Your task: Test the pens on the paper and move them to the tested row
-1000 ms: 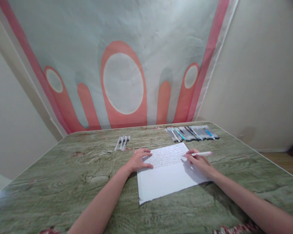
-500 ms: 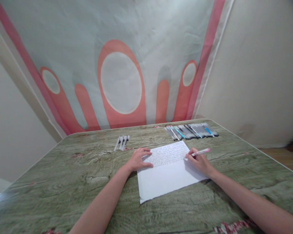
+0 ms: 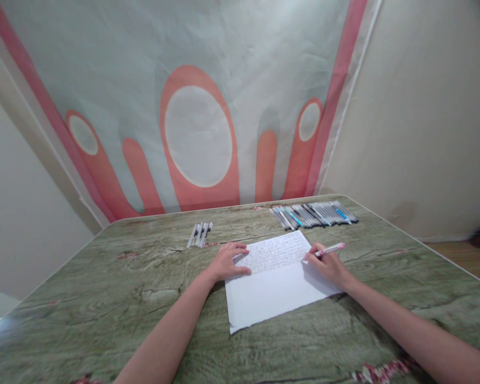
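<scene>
A white sheet of paper (image 3: 276, 298) lies slightly turned on the table, its upper half covered with rows of small handwriting and its lower half blank. My left hand (image 3: 229, 261) rests on the sheet's left edge, thumb and fingers spread apart. At the right edge my right hand (image 3: 325, 266) grips a white pen with pink parts (image 3: 335, 248), its back end pointing up and right. The pen's tip is by the right end of the lowest written lines; my fingers partly hide it.
A long row of pens (image 3: 314, 215), mostly grey and black with a few blue ones, lies at the back right of the wood-patterned table (image 3: 144, 314). Several clear pens with dark parts (image 3: 200, 234) lie at the back left. Behind the table hangs a printed backdrop (image 3: 260, 64).
The pen and my right hand have shifted very slightly to the right. My left hand and the paper look the same.
</scene>
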A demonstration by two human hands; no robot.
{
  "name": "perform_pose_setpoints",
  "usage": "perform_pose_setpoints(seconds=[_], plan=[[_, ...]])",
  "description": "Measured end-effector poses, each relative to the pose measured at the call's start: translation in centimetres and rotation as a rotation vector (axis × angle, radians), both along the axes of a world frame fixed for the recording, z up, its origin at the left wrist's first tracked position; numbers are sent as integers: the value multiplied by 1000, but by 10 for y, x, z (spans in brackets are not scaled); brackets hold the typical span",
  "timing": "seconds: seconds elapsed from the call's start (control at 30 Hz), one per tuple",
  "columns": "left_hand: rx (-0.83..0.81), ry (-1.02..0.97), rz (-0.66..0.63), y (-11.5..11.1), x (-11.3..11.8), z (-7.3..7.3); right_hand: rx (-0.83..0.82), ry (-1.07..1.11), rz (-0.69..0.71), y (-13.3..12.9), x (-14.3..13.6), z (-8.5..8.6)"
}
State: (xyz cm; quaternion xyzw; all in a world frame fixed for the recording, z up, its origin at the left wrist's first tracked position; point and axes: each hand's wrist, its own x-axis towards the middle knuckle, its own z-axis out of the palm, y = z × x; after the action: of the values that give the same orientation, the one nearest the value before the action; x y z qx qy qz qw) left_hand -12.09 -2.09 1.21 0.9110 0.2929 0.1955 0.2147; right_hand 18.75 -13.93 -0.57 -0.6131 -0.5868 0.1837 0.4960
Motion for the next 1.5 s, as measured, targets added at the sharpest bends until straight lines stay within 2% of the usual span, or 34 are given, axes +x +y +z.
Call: perform_pose_setpoints(seconds=[0.27,0.63,1.1,1.5], plan=[[-8,5,3,0,0,0,11,42,-6,-1,-3,4],[4,12,1,1,-1,0,-11,-65,-1,2,4,-5],[11,28,1,0,0,1,-47,-166,0,1,4,-5],[6,30,1,-1,-1,2,-74,-159,6,-1,3,-2]])
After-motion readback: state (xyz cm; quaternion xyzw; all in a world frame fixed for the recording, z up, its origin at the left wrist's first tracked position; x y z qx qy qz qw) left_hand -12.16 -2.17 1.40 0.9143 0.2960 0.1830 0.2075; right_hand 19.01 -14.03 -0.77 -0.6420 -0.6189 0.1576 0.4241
